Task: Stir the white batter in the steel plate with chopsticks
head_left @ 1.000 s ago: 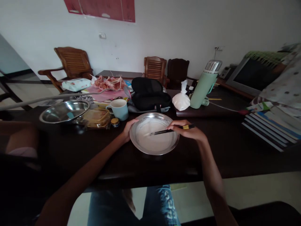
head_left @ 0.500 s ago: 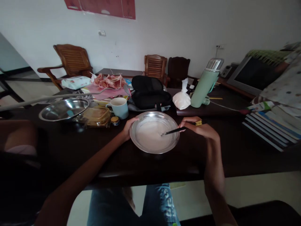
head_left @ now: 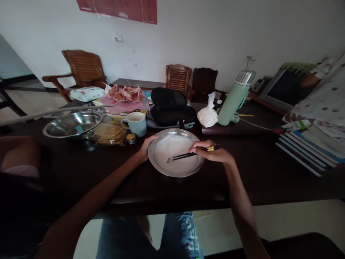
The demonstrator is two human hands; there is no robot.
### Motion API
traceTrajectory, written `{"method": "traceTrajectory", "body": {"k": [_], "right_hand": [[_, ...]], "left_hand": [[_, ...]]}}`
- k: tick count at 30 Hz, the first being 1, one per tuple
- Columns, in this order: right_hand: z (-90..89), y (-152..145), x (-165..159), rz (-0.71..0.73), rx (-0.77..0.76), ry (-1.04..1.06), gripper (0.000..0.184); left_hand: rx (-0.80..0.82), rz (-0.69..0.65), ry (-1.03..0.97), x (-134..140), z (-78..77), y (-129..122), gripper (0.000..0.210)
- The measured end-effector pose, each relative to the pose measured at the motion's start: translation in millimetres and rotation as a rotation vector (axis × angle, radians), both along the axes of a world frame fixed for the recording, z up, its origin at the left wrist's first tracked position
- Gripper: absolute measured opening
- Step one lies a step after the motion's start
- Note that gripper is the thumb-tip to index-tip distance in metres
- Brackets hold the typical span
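Note:
A round metal basin (head_left: pixel 176 173) stands on the dark table in front of me, with a pale, milky mixture (head_left: pixel 178 148) in it. My left hand (head_left: pixel 147 146) grips the basin's left rim. In my right hand (head_left: pixel 208 153) is a pair of black chopsticks (head_left: pixel 185 155) with gold bands near the top. Their tips dip into the mixture left of the basin's middle, and a little of it clings there. The fingers of my right hand are closed around the sticks above the basin's right rim.
Behind the basin are a black case (head_left: pixel 172 111), a light blue mug (head_left: pixel 136 124), a small jar (head_left: pixel 131 139) and a tied bag of white powder (head_left: pixel 208 116). A green thermos (head_left: pixel 234 99) stands right, books (head_left: pixel 309 147) farther right. Another metal basin (head_left: pixel 72 124) lies left. People sit at both sides.
My right hand has moved left over the basin, carrying the chopstick tips from the middle toward its left part. My left hand stays on the rim.

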State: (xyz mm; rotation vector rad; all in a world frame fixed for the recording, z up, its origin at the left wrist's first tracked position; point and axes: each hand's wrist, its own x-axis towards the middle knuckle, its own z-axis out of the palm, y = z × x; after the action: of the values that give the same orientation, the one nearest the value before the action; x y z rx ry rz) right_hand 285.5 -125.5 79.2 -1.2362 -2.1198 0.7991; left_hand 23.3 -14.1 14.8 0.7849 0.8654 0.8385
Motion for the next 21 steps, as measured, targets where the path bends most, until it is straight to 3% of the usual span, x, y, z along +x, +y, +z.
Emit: {"method": "traceTrajectory", "body": {"k": [4, 8, 10, 15, 19, 21], "right_hand": [[-0.4, -0.1, 7.7, -0.173, 0.088, 0.002, 0.023], [1.3, -1.2, 5.6, -0.001, -0.031, 0.011, 0.023], [0.1, 1.0, -0.1, 0.033, -0.021, -0.010, 0.024], [-2.9, 3.8, 8.6, -0.247, 0.078, 0.029, 0.023], [-1.1, 0.9, 6.7, -0.043, -0.080, 0.080, 0.023], [-1.1, 1.4, 0.8, 0.023, -0.084, 0.060, 0.025]], "left_hand": [[-0.001, -0.009, -0.012, -0.1, -0.3, 0.4, 0.023], [0.008, -0.011, -0.012, -0.5, -0.4, -0.3, 0.027], [0.000, 0.000, 0.001, -0.8, 0.1, -1.0, 0.027], [0.009, 0.003, 0.014, -1.1, 1.2, -1.6, 0.023], [0.020, -0.006, 0.024, -1.2, 0.5, -0.9, 0.022], [0.005, -0.003, 0.025, -1.5, 0.0, -0.5, 0.022]]}}
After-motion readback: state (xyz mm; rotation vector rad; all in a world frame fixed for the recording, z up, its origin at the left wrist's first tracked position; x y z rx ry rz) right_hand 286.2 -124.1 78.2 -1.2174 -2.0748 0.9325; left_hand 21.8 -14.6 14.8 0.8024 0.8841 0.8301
